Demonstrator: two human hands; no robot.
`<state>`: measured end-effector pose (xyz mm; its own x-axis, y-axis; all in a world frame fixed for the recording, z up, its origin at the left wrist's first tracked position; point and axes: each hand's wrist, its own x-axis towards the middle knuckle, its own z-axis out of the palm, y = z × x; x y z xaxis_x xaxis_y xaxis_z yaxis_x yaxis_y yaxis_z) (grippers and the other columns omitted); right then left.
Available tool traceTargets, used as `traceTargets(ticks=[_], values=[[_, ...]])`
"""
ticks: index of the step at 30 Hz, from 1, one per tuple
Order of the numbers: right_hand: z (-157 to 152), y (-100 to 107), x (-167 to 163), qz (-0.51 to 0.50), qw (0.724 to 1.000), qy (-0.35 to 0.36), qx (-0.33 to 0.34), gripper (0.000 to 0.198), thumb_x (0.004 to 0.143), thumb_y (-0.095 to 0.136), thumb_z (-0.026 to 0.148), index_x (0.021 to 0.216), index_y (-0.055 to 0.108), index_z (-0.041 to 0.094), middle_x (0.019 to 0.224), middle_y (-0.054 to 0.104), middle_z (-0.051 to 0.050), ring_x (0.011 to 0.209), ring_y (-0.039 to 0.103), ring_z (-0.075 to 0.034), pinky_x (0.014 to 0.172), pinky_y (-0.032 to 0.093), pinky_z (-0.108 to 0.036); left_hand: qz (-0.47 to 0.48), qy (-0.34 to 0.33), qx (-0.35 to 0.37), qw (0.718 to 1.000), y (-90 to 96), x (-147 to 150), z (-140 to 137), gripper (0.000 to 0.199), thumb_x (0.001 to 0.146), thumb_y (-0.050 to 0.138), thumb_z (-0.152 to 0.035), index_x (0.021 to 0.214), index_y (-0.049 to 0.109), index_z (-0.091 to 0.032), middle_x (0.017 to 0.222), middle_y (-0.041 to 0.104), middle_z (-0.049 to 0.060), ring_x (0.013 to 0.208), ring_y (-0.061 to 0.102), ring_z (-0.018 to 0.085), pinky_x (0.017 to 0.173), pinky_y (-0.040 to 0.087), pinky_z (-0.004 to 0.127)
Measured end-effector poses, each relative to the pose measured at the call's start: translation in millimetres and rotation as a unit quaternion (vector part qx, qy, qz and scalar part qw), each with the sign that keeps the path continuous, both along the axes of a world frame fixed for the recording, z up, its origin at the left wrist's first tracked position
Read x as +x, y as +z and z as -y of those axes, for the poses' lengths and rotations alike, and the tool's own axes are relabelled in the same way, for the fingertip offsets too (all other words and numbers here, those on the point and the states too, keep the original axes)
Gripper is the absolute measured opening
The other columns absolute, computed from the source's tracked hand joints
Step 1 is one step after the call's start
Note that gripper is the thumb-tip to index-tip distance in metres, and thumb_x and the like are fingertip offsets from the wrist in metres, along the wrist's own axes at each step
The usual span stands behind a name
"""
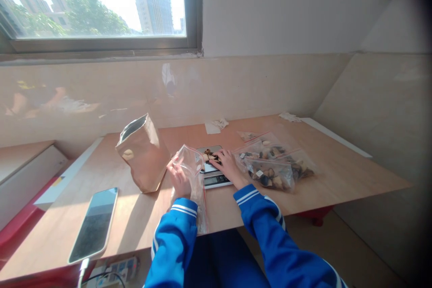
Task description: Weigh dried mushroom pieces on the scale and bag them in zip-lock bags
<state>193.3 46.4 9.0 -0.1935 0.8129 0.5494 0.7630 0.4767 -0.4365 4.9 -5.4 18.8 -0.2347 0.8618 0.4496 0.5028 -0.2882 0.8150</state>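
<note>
My left hand (179, 180) is closed on a clear zip bag (193, 159), holding its mouth open beside a small digital kitchen scale (218, 180). Pale and dark dried pieces (209, 155) lie in a heap on the scale's platform. My right hand (229, 166) reaches over the scale from the right, its fingers closed around some of these pieces; their tips are partly hidden. The lower part of the bag hangs down toward the table's front edge.
Several filled zip bags (272, 175) lie right of the scale. An open brown paper pouch (143, 157) stands at left, near a phone (94, 222) with a white cable (83, 270). Crumpled tissue (221, 123) lies by the wall. The table (337, 166) ends close to my lap.
</note>
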Motion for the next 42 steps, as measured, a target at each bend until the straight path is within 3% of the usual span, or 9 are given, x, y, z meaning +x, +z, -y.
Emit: traceTargets(ticks=[4, 12, 14, 16, 20, 24, 30, 36, 42], values=[[-6, 5, -3, -0.103, 0.995, 0.013, -0.007, 0.027, 0.089, 0.053, 0.043, 0.097, 0.065, 0.020, 0.096, 0.063, -0.008, 0.096, 0.055, -0.025, 0.088, 0.043, -0.040, 0.061, 0.050, 0.016, 0.997, 5.1, 4, 3, 0.051, 0.098, 0.007, -0.040, 0.132, 0.026, -0.008, 0.140, 0.041, 0.027, 0.128, 0.048, 0.024, 0.107, 0.036, 0.041], [-12, 40, -16, -0.249, 0.969, -0.005, -0.007, 0.037, 0.089, 0.045, 0.052, 0.089, 0.060, 0.018, 0.086, 0.062, -0.007, 0.082, 0.058, -0.020, 0.073, 0.046, -0.031, 0.095, 0.051, 0.011, 0.994, 11.6, 5, 4, 0.048, 0.098, 0.014, -0.042, 0.132, 0.031, -0.012, 0.139, 0.046, 0.022, 0.128, 0.048, 0.023, 0.107, 0.038, 0.038], [-6, 58, -25, -0.324, 0.945, 0.019, -0.036, 0.039, 0.089, 0.044, 0.054, 0.084, 0.058, 0.018, 0.076, 0.060, -0.003, 0.072, 0.056, -0.017, 0.066, 0.045, -0.027, 0.102, 0.049, 0.014, 0.993, 12.4, 5, 4, 0.048, 0.098, 0.014, -0.041, 0.133, 0.030, -0.012, 0.140, 0.044, 0.022, 0.130, 0.046, 0.023, 0.108, 0.037, 0.039], [3, 77, -35, -0.416, 0.903, 0.060, -0.086, 0.039, 0.085, 0.049, 0.057, 0.079, 0.057, 0.019, 0.070, 0.058, 0.000, 0.064, 0.053, -0.014, 0.060, 0.043, -0.024, 0.108, 0.044, 0.018, 0.993, 13.4, 5, 4, 0.047, 0.098, 0.015, -0.040, 0.133, 0.031, -0.012, 0.141, 0.043, 0.022, 0.131, 0.045, 0.022, 0.109, 0.036, 0.038], [25, 104, -55, -0.451, 0.855, 0.172, -0.188, 0.038, 0.081, 0.056, 0.056, 0.080, 0.061, 0.019, 0.074, 0.060, 0.000, 0.067, 0.055, -0.013, 0.059, 0.044, -0.023, 0.116, 0.039, 0.019, 0.992, 16.5, 6, 7, 0.045, 0.098, 0.016, -0.040, 0.132, 0.032, -0.015, 0.139, 0.046, 0.018, 0.131, 0.045, 0.022, 0.109, 0.036, 0.039], [33, 103, -66, -0.391, 0.868, 0.200, -0.232, 0.037, 0.079, 0.059, 0.055, 0.081, 0.065, 0.018, 0.073, 0.062, 0.000, 0.065, 0.056, -0.013, 0.056, 0.044, -0.022, 0.123, 0.045, 0.022, 0.991, 20.7, 6, 10, 0.044, 0.098, 0.018, -0.042, 0.130, 0.035, -0.016, 0.137, 0.048, 0.018, 0.128, 0.047, 0.023, 0.107, 0.036, 0.040], [34, 89, -69, -0.352, 0.894, 0.174, -0.218, 0.024, 0.077, 0.066, 0.040, 0.082, 0.069, 0.017, 0.068, 0.066, 0.000, 0.061, 0.059, -0.013, 0.050, 0.046, -0.021, 0.139, 0.041, 0.042, 0.989, 21.5, 6, 11, 0.044, 0.097, 0.022, -0.043, 0.128, 0.040, -0.016, 0.132, 0.052, 0.016, 0.124, 0.050, 0.022, 0.106, 0.037, 0.039], [39, 98, -66, -0.256, 0.890, 0.192, -0.325, 0.018, 0.081, 0.060, 0.031, 0.086, 0.067, 0.015, 0.076, 0.065, -0.001, 0.068, 0.058, -0.012, 0.053, 0.047, -0.019, 0.170, 0.075, 0.076, 0.980, 11.7, 7, 2, 0.042, 0.097, 0.026, -0.043, 0.124, 0.046, -0.017, 0.126, 0.058, 0.014, 0.118, 0.055, 0.021, 0.101, 0.040, 0.038], [38, 99, -67, -0.225, 0.908, 0.171, -0.308, 0.020, 0.083, 0.056, 0.034, 0.087, 0.064, 0.016, 0.074, 0.063, -0.002, 0.067, 0.058, -0.013, 0.052, 0.047, -0.020, 0.186, 0.079, 0.086, 0.976, 7.7, 7, -1, 0.041, 0.096, 0.030, -0.044, 0.121, 0.049, -0.019, 0.122, 0.060, 0.012, 0.113, 0.057, 0.021, 0.098, 0.042, 0.038]])
